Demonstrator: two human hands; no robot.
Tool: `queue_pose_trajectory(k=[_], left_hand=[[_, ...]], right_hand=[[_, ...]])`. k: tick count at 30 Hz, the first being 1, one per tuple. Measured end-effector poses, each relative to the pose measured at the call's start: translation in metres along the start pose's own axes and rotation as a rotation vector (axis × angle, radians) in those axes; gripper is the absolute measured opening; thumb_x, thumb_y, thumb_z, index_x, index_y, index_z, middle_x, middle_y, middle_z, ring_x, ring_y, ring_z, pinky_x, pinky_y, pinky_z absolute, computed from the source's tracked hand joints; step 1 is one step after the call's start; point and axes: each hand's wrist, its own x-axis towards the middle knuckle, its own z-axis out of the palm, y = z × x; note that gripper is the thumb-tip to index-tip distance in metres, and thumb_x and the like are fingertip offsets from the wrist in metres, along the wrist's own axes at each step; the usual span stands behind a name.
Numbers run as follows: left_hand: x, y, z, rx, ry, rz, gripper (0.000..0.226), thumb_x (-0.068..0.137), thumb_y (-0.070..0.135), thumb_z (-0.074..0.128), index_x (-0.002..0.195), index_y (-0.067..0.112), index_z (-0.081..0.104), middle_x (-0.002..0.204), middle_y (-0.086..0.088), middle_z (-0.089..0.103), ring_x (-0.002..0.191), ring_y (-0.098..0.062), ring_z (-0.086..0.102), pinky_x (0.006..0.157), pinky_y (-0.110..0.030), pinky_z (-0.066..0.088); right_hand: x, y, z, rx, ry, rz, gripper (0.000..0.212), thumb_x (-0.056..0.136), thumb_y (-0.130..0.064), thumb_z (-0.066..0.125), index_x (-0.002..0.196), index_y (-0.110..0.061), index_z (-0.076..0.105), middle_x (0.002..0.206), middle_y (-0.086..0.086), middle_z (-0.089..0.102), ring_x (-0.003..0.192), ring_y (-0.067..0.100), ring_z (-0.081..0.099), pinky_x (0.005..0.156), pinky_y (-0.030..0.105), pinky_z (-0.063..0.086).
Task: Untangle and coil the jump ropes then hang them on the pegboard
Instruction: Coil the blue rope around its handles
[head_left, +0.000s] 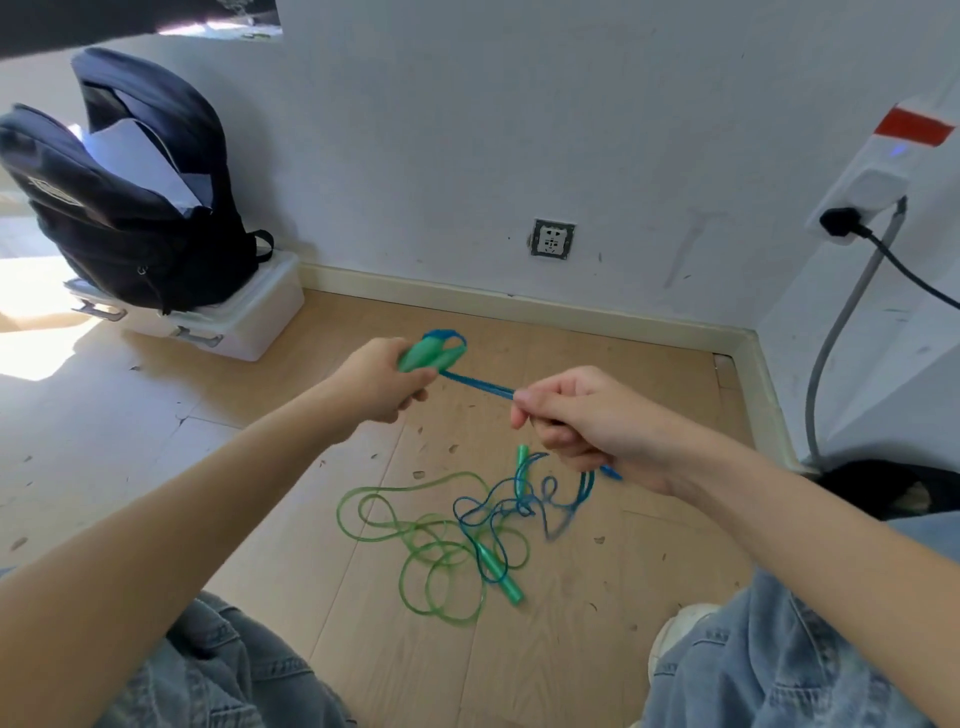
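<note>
Wooden floor (322, 613), white wall behind. Green handles (432, 354) are gripped in the left hand (382, 382); the blue rope (478, 383) is pinched in the curled right hand (582, 421) and drawn taut between the two, probably to gather it into a coil. Its tail is left on the floor, tangled with the green rope (415, 525). A dark backpack (130, 208), unzipped with papers inside, is set on a white lidded box (249, 317); box contents cannot be seen. No pegboard is visible.
</note>
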Motion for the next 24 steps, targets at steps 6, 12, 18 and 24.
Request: queue_pose_trajectory(k=[6, 12, 18, 24], left_hand=[[-0.008, -0.014, 0.028, 0.777, -0.079, 0.200, 0.023, 0.096, 0.024, 0.046, 0.112, 0.010, 0.053, 0.094, -0.004, 0.061, 0.081, -0.020, 0.059, 0.071, -0.028, 0.049], [-0.041, 0.001, 0.055, 1.102, -0.365, 0.684, 0.022, 0.097, 0.027, 0.042, 0.116, 0.016, 0.046, 0.102, -0.003, 0.056, 0.095, -0.024, 0.058, 0.086, -0.038, 0.050], [-0.056, 0.023, 0.029, 0.480, -0.079, 0.969, 0.034, 0.092, 0.031, 0.052, 0.121, 0.018, 0.042, 0.092, 0.004, 0.060, 0.074, -0.006, 0.058, 0.065, -0.015, 0.039], [-0.050, 0.027, 0.014, -0.178, -0.242, 0.489, 0.025, 0.089, 0.012, 0.059, 0.113, 0.019, 0.057, 0.071, 0.007, 0.061, 0.054, 0.001, 0.049, 0.053, -0.012, 0.041]], right_hand=[[0.003, -0.004, -0.012, 0.337, -0.043, 0.101, 0.026, 0.098, -0.020, 0.041, 0.075, -0.011, 0.050, 0.044, -0.008, 0.032, 0.037, 0.006, 0.026, 0.034, 0.017, 0.027], [0.010, 0.009, -0.015, 0.275, 0.199, 0.220, 0.031, 0.097, -0.016, 0.041, 0.067, -0.011, 0.046, 0.036, -0.008, 0.031, 0.031, 0.005, 0.023, 0.030, 0.016, 0.021], [0.008, 0.016, -0.016, 0.033, 0.055, 0.309, 0.028, 0.095, -0.016, 0.046, 0.067, -0.011, 0.051, 0.045, -0.004, 0.036, 0.036, 0.005, 0.027, 0.039, 0.019, 0.032], [0.002, 0.012, -0.018, -0.206, -0.060, 0.264, 0.029, 0.094, -0.028, 0.050, 0.070, -0.014, 0.058, 0.054, -0.004, 0.050, 0.047, 0.007, 0.039, 0.051, 0.018, 0.037]])
